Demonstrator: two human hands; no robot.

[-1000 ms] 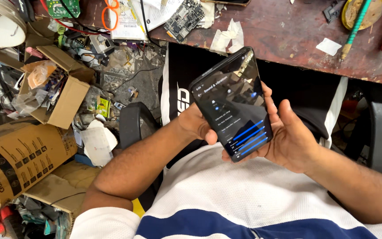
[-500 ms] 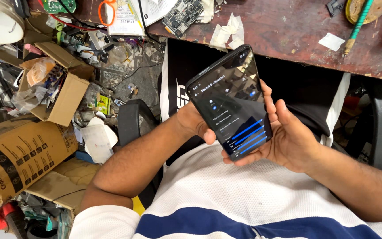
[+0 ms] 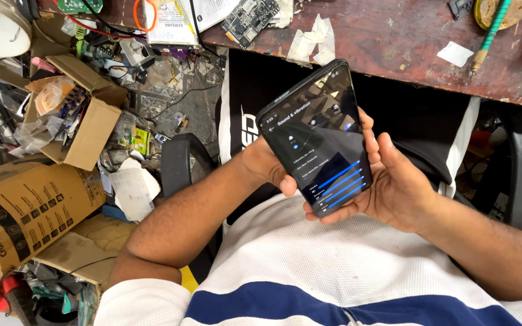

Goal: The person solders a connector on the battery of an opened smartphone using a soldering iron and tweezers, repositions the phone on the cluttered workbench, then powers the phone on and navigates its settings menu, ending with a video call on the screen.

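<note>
A worn red-brown bench (image 3: 394,42) ran along the top, with a green circuit board (image 3: 250,17), bits of white paper (image 3: 315,41) and a green-handled tool (image 3: 490,30) on it. On the messy floor sat an open cardboard box (image 3: 86,130) and a bigger brown box (image 3: 25,211)

Phone held between both hands, in front of the tabletop edge.

The phone (image 3: 318,139) sits between the left hand (image 3: 267,166) and right hand (image 3: 394,190). Behind it on the tabletop (image 3: 406,45) lie a circuit board (image 3: 250,17) and paper scraps (image 3: 312,41). On the floor to the left sit an open box (image 3: 86,130) and a larger box (image 3: 22,211).
</note>
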